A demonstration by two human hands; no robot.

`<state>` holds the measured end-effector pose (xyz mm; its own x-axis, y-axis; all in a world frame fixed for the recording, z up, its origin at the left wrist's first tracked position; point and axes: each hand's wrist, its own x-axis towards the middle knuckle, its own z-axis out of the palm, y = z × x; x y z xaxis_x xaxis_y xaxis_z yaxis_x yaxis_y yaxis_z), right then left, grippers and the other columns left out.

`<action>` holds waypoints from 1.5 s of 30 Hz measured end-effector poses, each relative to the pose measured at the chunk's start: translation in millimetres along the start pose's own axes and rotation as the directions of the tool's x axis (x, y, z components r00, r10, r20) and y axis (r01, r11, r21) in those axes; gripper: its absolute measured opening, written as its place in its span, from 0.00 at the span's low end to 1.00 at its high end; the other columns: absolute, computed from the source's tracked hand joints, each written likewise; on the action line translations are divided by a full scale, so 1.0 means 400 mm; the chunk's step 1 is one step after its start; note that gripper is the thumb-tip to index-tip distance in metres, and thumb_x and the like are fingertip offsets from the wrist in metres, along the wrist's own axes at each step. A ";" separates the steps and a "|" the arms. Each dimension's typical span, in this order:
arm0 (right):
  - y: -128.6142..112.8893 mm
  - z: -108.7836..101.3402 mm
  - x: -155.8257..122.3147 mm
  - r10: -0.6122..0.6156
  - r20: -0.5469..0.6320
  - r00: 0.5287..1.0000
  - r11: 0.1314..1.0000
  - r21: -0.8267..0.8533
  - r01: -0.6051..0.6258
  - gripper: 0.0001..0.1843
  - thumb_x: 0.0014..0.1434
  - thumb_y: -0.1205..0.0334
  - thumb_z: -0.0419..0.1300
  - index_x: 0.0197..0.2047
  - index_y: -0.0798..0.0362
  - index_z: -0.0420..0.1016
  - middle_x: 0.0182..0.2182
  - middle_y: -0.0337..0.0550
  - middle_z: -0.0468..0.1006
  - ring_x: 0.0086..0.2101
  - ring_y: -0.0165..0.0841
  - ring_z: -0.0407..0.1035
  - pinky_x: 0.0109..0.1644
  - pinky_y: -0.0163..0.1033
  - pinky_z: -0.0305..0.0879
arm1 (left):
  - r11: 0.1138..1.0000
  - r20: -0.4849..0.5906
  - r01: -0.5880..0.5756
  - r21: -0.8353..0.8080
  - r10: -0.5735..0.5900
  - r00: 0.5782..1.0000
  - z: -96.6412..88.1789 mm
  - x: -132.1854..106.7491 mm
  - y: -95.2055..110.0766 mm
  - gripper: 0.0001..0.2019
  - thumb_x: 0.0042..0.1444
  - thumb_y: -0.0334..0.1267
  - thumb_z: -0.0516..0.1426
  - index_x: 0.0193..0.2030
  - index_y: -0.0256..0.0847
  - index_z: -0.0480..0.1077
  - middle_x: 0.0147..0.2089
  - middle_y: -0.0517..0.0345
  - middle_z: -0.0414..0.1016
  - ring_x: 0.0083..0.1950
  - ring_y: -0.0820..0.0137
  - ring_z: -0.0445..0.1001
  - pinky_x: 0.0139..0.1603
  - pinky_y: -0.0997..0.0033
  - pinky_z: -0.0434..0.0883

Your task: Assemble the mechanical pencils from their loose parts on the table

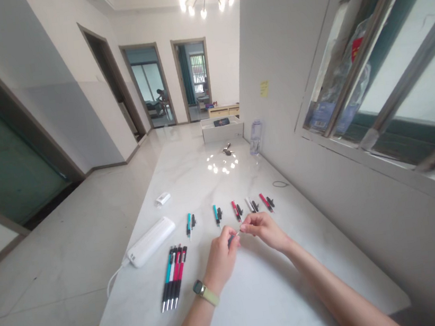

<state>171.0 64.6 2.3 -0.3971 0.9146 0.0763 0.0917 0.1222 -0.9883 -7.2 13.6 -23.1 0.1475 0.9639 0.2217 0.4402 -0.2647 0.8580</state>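
Note:
My left hand [222, 256] and my right hand [264, 229] meet over the white marble table [259, 296], both pinched on a small pen part [235, 235] held between them. A row of taken-apart pens lies just beyond: a teal one [189, 224], another teal one [216, 214], a red one [235, 210], a white one [250, 204] and a red one [265, 202], each with a dark cap beside it. To the left of my left hand lies a bundle of whole pens [174, 276], teal, red and black. A watch with a green strap sits on my left wrist.
A white power strip [151, 241] with its cable lies at the table's left edge, a small white adapter [163, 198] beyond it. Farther back are keys [227, 151], a clear water bottle [255, 137], a white box [222, 128] and a rubber band [280, 183]. The wall and window run along the right.

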 end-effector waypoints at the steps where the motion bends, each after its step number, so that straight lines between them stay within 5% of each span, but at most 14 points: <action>1: 0.000 0.001 0.000 0.005 -0.003 1.000 1.000 0.000 -0.005 0.15 0.55 0.53 0.65 0.25 0.55 0.74 0.20 0.36 0.69 0.24 0.28 0.58 0.29 0.35 0.53 | 1.000 0.004 -0.010 0.016 0.010 1.000 0.000 0.000 0.000 0.04 0.64 0.38 0.49 0.40 0.44 0.63 0.29 0.61 0.74 0.30 0.69 0.72 0.32 0.74 0.61; 11: -0.001 -0.003 -0.003 0.005 0.005 1.000 1.000 -0.007 -0.005 0.15 0.55 0.52 0.64 0.25 0.54 0.74 0.21 0.37 0.70 0.24 0.28 0.59 0.29 0.35 0.55 | 0.999 0.014 0.018 -0.039 -0.017 1.000 -0.001 -0.004 0.005 0.06 0.64 0.41 0.49 0.40 0.44 0.64 0.33 0.58 0.77 0.28 0.70 0.71 0.31 0.73 0.62; 16: -0.009 0.007 -0.005 -0.012 -0.009 1.000 0.997 0.072 0.013 0.17 0.54 0.48 0.65 0.26 0.53 0.74 0.23 0.39 0.73 0.25 0.29 0.62 0.30 0.36 0.59 | 0.952 0.052 0.101 -0.290 -0.090 0.995 0.012 0.003 -0.001 0.09 0.62 0.45 0.52 0.37 0.42 0.63 0.30 0.58 0.76 0.24 0.74 0.67 0.28 0.74 0.62; 23: -0.002 0.033 -0.004 0.079 -0.026 0.997 0.958 0.278 -0.069 0.16 0.57 0.47 0.63 0.32 0.53 0.73 0.27 0.40 0.77 0.25 0.29 0.67 0.29 0.35 0.61 | 0.460 0.356 0.437 -0.773 -0.256 0.899 -0.004 0.014 0.009 0.11 0.56 0.43 0.57 0.38 0.37 0.67 0.35 0.52 0.74 0.27 0.77 0.65 0.23 0.77 0.55; 26: 0.012 0.036 0.000 0.134 -0.020 0.991 0.923 0.367 -0.117 0.17 0.57 0.47 0.64 0.34 0.53 0.72 0.29 0.41 0.78 0.25 0.29 0.70 0.28 0.34 0.59 | 0.375 0.410 0.490 -0.787 -0.277 0.869 -0.014 0.016 0.009 0.10 0.51 0.36 0.61 0.40 0.36 0.70 0.36 0.53 0.73 0.29 0.77 0.66 0.24 0.78 0.58; 39: 0.036 0.038 0.006 0.118 -0.044 0.992 0.920 0.382 -0.093 0.18 0.56 0.47 0.64 0.33 0.53 0.68 0.24 0.38 0.76 0.23 0.30 0.70 0.29 0.35 0.60 | 0.451 0.304 0.412 -0.791 -0.294 0.906 0.008 0.012 0.001 0.19 0.51 0.39 0.65 0.48 0.39 0.66 0.39 0.51 0.77 0.35 0.73 0.74 0.29 0.78 0.62; 45: 0.028 0.048 0.005 0.073 -0.121 0.990 0.955 0.294 -0.034 0.19 0.55 0.46 0.64 0.28 0.52 0.66 0.21 0.36 0.72 0.21 0.29 0.65 0.28 0.36 0.60 | 0.651 0.162 0.291 -0.701 -0.252 0.954 0.022 0.016 -0.004 0.18 0.48 0.38 0.65 0.45 0.37 0.69 0.37 0.53 0.76 0.35 0.70 0.75 0.31 0.75 0.65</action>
<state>153.7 60.5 -11.3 -0.2759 0.9610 0.0196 -0.1672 -0.0279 -0.9855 0.9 19.8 -27.2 0.1735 0.9816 -0.0801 -0.2909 0.1288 0.9480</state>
